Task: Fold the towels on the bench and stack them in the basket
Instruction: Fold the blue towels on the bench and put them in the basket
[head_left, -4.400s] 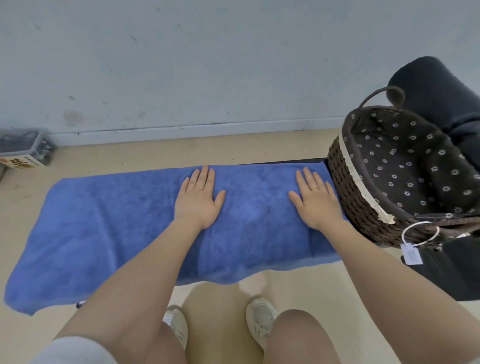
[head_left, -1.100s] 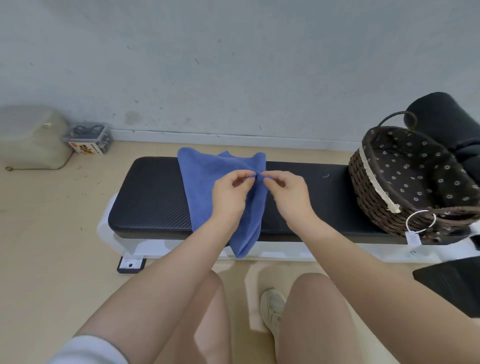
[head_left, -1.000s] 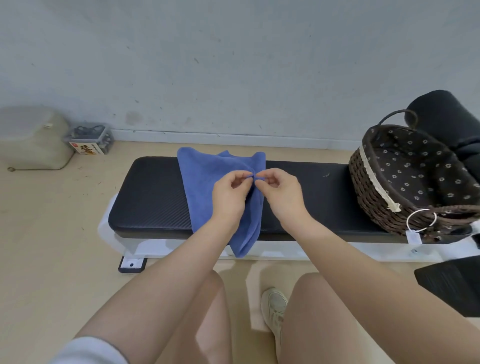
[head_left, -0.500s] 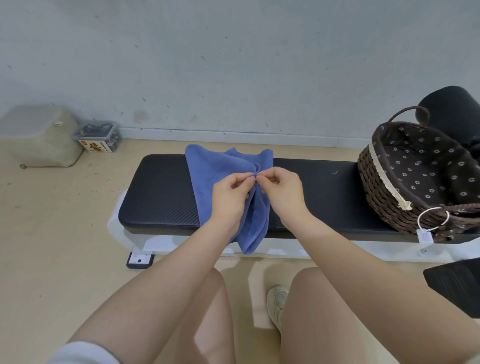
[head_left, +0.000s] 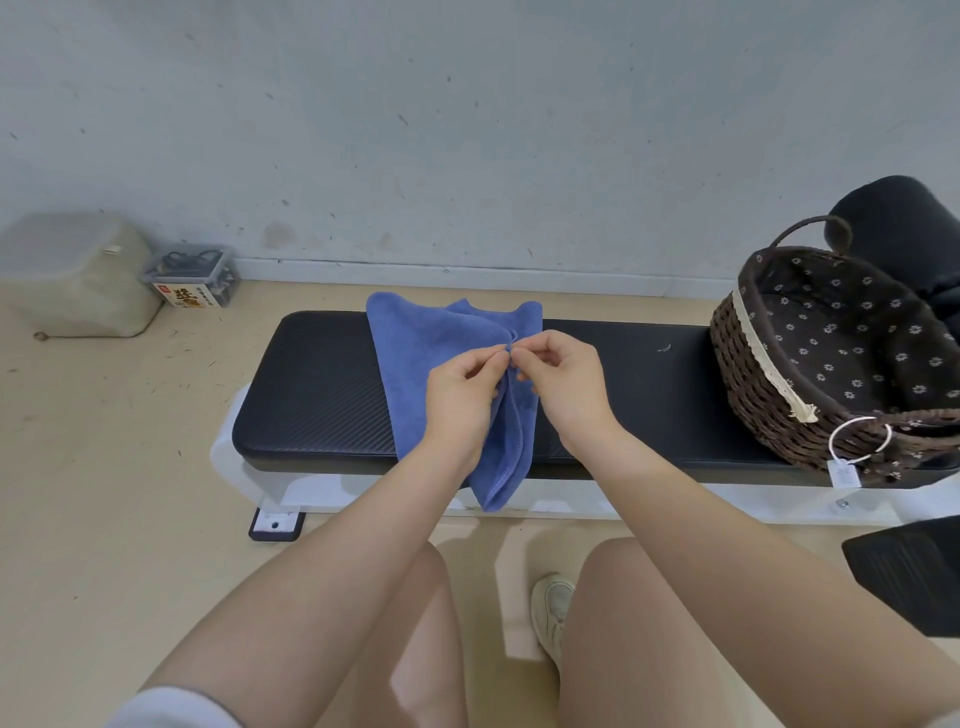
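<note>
Pinching the blue towel (head_left: 441, 358) between left hand (head_left: 460, 397) and right hand (head_left: 563, 387), both grips closed on it above the worktop (head_left: 322, 384); basket (head_left: 769, 395) at the worktop's right end.

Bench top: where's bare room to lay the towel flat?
Two bare patches on the bench: one between its left end and the blue towel, a wider one between the towel and the basket. The middle is crowded: left hand and right hand pinch the towel there. The basket fills the right end.

Pale tub (head_left: 72, 275) and clear box (head_left: 191, 276) (side by side) against the wall (head_left: 467, 130)
</note>
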